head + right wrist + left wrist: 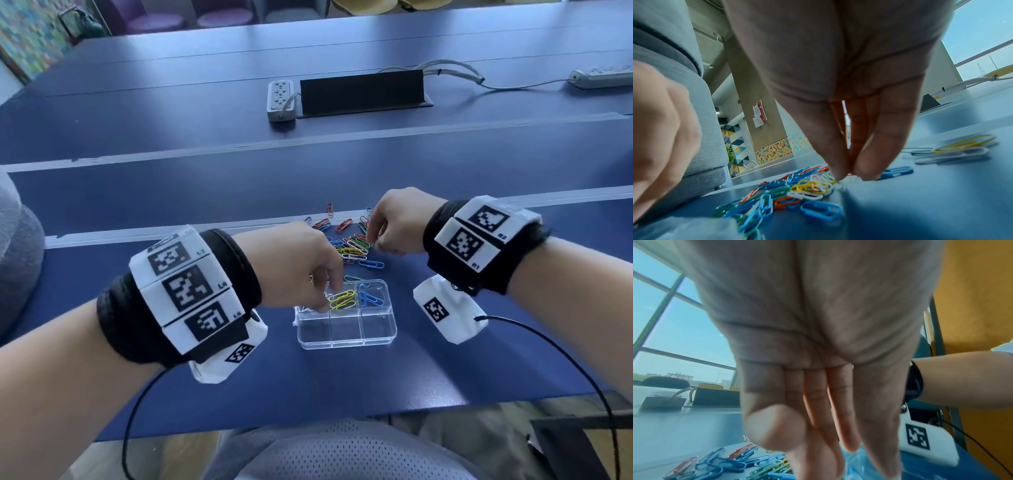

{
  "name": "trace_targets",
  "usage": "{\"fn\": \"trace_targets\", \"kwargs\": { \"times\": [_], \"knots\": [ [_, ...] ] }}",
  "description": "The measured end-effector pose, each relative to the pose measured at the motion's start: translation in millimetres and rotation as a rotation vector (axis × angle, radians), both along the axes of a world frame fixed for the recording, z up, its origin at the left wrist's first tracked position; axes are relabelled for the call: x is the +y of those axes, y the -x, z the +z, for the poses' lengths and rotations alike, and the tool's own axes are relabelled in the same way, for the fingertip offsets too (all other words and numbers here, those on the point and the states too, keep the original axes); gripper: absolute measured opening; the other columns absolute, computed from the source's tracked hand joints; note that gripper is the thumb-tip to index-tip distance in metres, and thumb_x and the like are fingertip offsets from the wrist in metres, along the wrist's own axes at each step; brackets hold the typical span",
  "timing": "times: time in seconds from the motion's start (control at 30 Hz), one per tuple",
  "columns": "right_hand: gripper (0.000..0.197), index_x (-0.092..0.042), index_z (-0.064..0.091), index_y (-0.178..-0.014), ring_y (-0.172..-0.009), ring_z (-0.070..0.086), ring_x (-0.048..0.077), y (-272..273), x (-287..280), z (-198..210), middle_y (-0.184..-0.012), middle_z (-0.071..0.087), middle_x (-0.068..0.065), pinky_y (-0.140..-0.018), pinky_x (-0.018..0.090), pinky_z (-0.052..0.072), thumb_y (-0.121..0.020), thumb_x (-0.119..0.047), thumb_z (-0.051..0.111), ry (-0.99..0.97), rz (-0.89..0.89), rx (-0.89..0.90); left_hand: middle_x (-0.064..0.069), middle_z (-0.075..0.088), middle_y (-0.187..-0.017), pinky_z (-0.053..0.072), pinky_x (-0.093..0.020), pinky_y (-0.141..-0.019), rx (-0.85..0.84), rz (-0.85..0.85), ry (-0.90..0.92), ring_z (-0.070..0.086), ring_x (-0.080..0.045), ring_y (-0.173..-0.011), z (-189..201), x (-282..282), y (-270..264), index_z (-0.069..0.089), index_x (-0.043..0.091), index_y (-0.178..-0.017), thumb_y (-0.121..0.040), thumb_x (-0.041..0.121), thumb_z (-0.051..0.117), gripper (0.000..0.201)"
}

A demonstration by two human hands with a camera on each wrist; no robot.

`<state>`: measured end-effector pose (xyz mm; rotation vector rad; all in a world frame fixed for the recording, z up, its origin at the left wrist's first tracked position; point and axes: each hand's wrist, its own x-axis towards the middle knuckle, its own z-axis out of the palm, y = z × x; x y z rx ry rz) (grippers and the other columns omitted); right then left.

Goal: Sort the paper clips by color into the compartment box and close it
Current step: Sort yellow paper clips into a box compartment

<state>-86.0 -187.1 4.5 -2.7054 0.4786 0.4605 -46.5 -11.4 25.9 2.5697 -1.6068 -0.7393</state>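
A clear compartment box (pixel 346 343) lies open on the blue table, with yellow clips (pixel 342 298) in its far middle cell and blue clips (pixel 371 297) in its far right cell. My left hand (pixel 325 295) hangs over the far left cell; its fingers (pixel 819 426) point straight down with nothing seen between them. Just beyond the box lies the mixed pile of paper clips (pixel 351 248). At the pile's right edge my right hand (pixel 371 240) pinches a white clip (pixel 847 180) between thumb and fingers, right at the table surface.
Loose clips (pixel 330 209) trail toward a table seam behind the pile. Farther back are a power strip (pixel 281 101), a raised black cable hatch (pixel 363 92) and a second strip (pixel 599 77). A grey cushion (pixel 17 253) sits at the left; the table edge is near my body.
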Motion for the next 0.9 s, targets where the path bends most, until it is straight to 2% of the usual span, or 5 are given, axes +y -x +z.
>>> {"fn": "trace_targets", "kwargs": {
  "times": [0.07, 0.23, 0.47, 0.6, 0.9],
  "knots": [
    [0.026, -0.024, 0.071, -0.085, -0.066, 0.059, 0.018, -2, 3, -1, -0.051, 0.055, -0.007, -0.066, 0.022, 0.049, -0.076, -0.003, 0.059, -0.012, 0.023, -0.027, 0.012, 0.07, -0.079, 0.044, -0.017, -0.067, 0.001, 0.018, 0.041, 0.05, 0.006, -0.058, 2, 0, -2, 0.069, 0.029, -0.096, -0.08, 0.034, 0.066, 0.018],
    [0.025, -0.029, 0.072, -0.1, -0.079, 0.055, 0.016, -8, 10, -5, -0.083, 0.058, -0.004, -0.071, 0.021, 0.042, -0.082, -0.014, 0.063, 0.025, 0.132, -0.115, 0.011, 0.058, -0.06, 0.038, -0.009, -0.06, -0.072, 0.044, 0.149, 0.052, 0.001, -0.058, 3, -9, -11, 0.072, 0.025, -0.086, -0.082, 0.025, 0.062, 0.011],
    [0.029, -0.027, 0.073, -0.1, -0.086, 0.062, 0.022, -16, 10, -12, -0.085, 0.062, 0.001, -0.071, 0.025, 0.047, -0.076, -0.011, 0.067, 0.07, 0.145, -0.055, 0.002, 0.069, -0.088, 0.05, -0.031, -0.081, -0.165, 0.057, 0.104, 0.053, -0.015, -0.078, -13, -39, -23, 0.073, 0.022, -0.095, -0.083, 0.022, 0.059, 0.018],
    [0.018, -0.02, 0.073, -0.095, -0.083, 0.06, 0.022, -14, 5, -13, -0.083, 0.064, 0.001, -0.072, 0.026, 0.048, -0.079, -0.015, 0.066, 0.055, 0.135, -0.058, 0.006, 0.056, -0.08, 0.052, -0.034, -0.082, -0.193, 0.035, 0.032, 0.059, -0.02, -0.085, -20, -54, -24, 0.074, 0.027, -0.094, -0.079, 0.028, 0.067, 0.016],
    [0.008, -0.02, 0.074, -0.079, -0.084, 0.066, 0.025, -10, -2, -17, -0.083, 0.071, 0.004, -0.078, 0.033, 0.056, -0.071, -0.02, 0.074, 0.078, 0.142, -0.064, -0.001, 0.062, -0.08, 0.053, -0.035, -0.076, -0.212, 0.051, -0.003, 0.059, -0.025, -0.083, -29, -62, -27, 0.073, 0.023, -0.084, -0.079, 0.027, 0.062, 0.013]
  ]
}}
